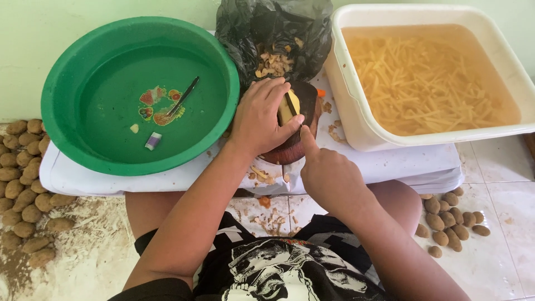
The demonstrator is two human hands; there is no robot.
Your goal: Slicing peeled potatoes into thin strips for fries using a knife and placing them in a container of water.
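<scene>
My left hand [262, 117] presses down on a peeled yellow potato [288, 107] that lies on a small round dark wooden board [304, 120]. My right hand [329, 175] grips a knife [291, 104] whose blade cuts into the potato between my left fingers. The handle is hidden inside my fist. The board rests on a white covered low table [390, 164] in front of my knees.
A green basin [67, 72] with water, a small knife [183, 96] and a scrap sits left. A black bag of peelings [273, 33] stands behind the board. A cream tub [356, 120] of potato strips in water sits right. Unpeeled potatoes [25, 184] lie on the floor on both sides.
</scene>
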